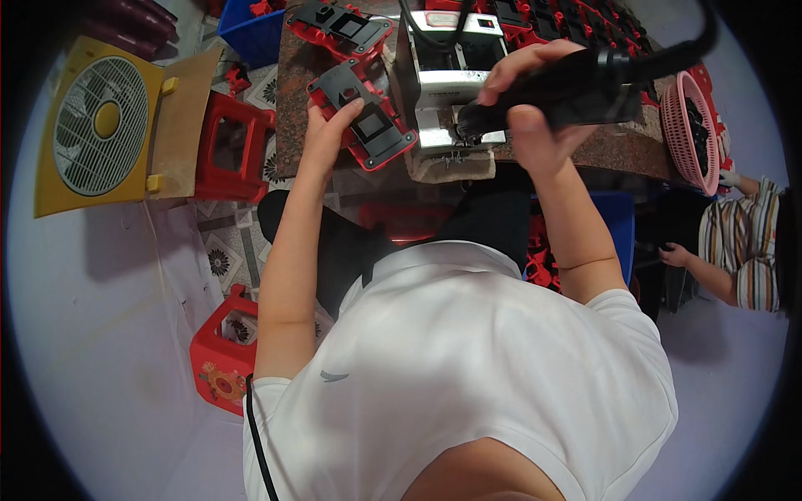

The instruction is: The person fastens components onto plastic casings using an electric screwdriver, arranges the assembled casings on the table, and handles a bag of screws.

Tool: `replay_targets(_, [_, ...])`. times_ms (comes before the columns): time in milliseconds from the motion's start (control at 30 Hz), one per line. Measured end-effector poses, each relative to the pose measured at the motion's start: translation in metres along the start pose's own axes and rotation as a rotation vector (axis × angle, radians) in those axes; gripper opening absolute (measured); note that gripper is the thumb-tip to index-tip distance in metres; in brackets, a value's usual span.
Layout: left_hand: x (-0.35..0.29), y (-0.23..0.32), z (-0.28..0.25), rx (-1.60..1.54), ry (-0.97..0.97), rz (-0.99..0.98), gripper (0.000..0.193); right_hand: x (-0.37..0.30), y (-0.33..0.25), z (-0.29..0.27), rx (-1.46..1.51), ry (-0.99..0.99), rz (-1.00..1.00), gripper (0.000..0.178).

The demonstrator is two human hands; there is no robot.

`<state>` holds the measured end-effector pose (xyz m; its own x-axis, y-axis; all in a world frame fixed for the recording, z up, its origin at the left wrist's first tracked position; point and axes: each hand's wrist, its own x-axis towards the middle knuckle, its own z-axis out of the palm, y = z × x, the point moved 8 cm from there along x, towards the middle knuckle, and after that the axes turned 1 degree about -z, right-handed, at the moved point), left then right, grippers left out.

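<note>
My left hand (327, 134) is closed on a red and black plastic housing (380, 134), its thumb on the black face and its fingers at the red edge. It tilts at the front edge of the table, left of a metal screw feeder (458, 79). My right hand (539, 138) is wrapped round a black electric screwdriver (576, 88), slightly blurred, with a thick black cable at its rear. The driver's tip points left and down at the feeder's front; whether it touches a screw I cannot tell. Another red and black housing (347, 29) lies behind the held one.
Rows of similar housings (568, 25) cover the speckled table's (294, 108) far right. A pink basket (690, 134) stands at its right edge, with a person in a striped shirt (739, 242) beyond. On the left are a yellow fan (104, 121), red stools (225, 338) and a blue bin (251, 33).
</note>
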<state>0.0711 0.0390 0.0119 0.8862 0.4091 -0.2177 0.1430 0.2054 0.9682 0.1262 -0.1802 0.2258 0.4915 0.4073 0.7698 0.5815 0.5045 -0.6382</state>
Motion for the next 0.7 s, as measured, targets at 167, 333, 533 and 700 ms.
replay_targets(167, [0.001,-0.002,-0.002,-0.008,0.023,-0.01,0.067,0.003,0.006,-0.019,-0.18,-0.024,0.063,0.05])
replay_targets(333, [-0.001,-0.001,0.0,-0.013,0.021,-0.021,0.067,-0.008,0.013,-0.023,-0.143,0.052,0.074,0.049])
replay_targets(533, [-0.002,-0.003,0.0,0.011,0.031,-0.034,0.069,-0.012,0.019,-0.023,-0.155,0.028,0.118,0.046])
replay_targets(700, [0.0,0.001,0.001,0.022,0.022,0.01,0.07,0.004,0.031,-0.021,-0.161,0.088,0.191,0.028])
